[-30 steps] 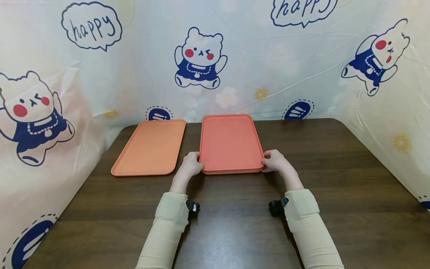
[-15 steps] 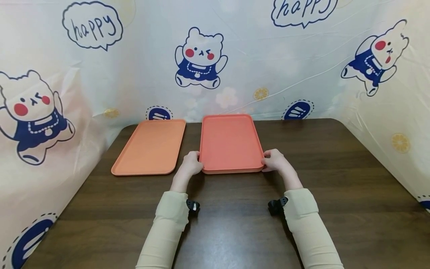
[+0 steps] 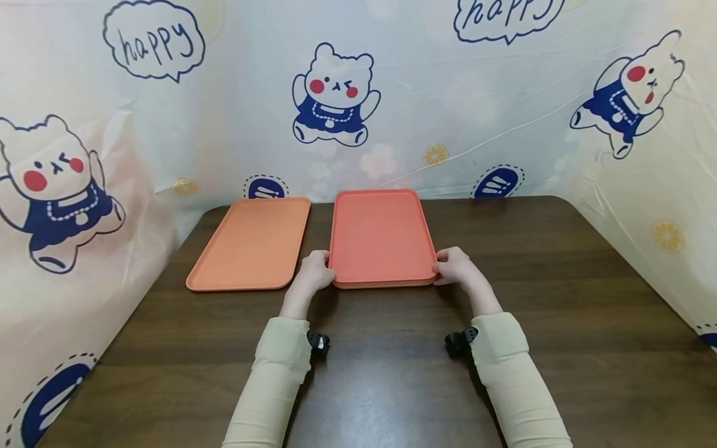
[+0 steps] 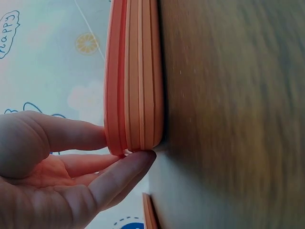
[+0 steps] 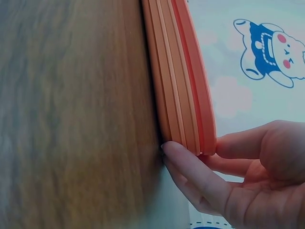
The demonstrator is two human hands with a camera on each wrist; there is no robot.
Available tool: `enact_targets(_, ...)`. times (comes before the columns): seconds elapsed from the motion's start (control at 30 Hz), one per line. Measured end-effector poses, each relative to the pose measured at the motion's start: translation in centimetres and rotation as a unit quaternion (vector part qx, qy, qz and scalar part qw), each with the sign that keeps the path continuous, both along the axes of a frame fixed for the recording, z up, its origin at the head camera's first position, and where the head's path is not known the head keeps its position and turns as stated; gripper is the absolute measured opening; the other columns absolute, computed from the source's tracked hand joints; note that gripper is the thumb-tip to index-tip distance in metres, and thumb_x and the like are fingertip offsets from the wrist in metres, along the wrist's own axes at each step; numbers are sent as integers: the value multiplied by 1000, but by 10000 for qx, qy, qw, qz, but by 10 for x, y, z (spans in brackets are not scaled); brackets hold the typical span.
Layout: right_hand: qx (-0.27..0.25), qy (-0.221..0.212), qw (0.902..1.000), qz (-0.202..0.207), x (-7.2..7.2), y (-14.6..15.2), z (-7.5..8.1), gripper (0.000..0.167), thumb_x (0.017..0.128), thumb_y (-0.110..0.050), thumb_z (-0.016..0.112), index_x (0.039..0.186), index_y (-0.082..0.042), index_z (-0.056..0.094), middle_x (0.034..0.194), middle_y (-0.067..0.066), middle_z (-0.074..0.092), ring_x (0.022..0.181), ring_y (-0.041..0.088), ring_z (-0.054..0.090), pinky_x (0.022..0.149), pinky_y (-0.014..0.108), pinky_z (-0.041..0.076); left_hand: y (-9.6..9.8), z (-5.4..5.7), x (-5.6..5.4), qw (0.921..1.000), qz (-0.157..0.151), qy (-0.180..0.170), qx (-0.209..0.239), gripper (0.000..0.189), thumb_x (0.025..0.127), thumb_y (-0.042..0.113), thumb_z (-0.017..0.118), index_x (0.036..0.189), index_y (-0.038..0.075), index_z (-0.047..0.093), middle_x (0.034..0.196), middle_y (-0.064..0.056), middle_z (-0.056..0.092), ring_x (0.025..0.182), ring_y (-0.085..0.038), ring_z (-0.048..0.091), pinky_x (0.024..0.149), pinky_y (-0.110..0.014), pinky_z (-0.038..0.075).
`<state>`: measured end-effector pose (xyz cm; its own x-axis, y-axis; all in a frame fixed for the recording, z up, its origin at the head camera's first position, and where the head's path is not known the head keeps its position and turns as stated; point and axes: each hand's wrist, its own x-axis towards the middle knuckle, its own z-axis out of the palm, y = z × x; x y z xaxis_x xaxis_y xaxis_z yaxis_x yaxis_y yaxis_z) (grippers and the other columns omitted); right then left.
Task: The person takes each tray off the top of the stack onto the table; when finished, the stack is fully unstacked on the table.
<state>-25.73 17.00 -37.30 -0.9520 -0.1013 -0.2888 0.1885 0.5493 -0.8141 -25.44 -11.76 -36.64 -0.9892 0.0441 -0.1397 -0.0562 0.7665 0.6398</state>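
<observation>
A stack of trays lies on the dark wood table, a red tray (image 3: pixel 383 236) on top with orange trays (image 4: pixel 141 86) under it. My left hand (image 3: pixel 315 270) holds the stack at its near left corner. In the left wrist view the thumb is against the red tray's edge, with the fingers (image 4: pixel 121 176) along the side of the layers below. My right hand (image 3: pixel 452 266) grips the near right corner the same way. Its fingertips (image 5: pixel 174 150) reach down to the lowest layer, close to the table in the right wrist view.
Left of the stack, a single orange tray (image 3: pixel 252 246) lies flat, a narrow gap from my left hand. A printed cloth (image 3: pixel 420 112) with cartoon bears hangs behind the table (image 3: pixel 381 373) and along its sides.
Over the last half second the whole stack has slid slightly to the left, both hands moving with it. Before that it stayed still. The single orange tray has kept its place.
</observation>
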Motion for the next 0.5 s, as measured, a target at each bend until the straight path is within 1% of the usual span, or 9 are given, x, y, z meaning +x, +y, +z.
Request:
enact_targets(0.13, -27, 55, 10000, 28, 1, -1, -1, 37, 91, 0, 48, 127, 13, 47, 113, 29, 52, 77, 21, 66, 76, 36, 56, -2, 1, 0, 10000, -59, 20, -43, 45, 80, 0, 50, 124, -3, 56, 121, -20, 61, 101, -29, 53, 89, -40, 45)
enact_targets(0.23, -70, 98, 9999, 99, 1, -2, -2, 36, 91, 1, 48, 124, 14, 49, 110, 28, 53, 77, 21, 66, 76, 36, 56, -4, 2, -1, 10000, -26, 15, -44, 44, 80, 0, 51, 124, -2, 56, 122, -18, 61, 101, -28, 52, 88, -39, 45)
enact_targets(0.33, -101, 113, 9998, 127, 1, -3, -2, 35, 91, 2, 47, 124, 14, 49, 107, 26, 54, 76, 20, 65, 75, 36, 56, -5, 2, -1, 10000, 20, -36, -1, 44, 81, 0, 51, 125, -1, 56, 123, -18, 60, 101, -28, 52, 87, -38, 45)
enact_targets(0.5, -143, 89, 9998, 72, 0, -6, -1, 35, 90, 2, 48, 124, 14, 49, 104, 24, 54, 73, 18, 65, 75, 36, 57, -8, 1, -2, 9999, 14, -139, 80, 45, 83, 1, 51, 128, -3, 53, 127, -20, 58, 104, -28, 53, 89, -40, 46)
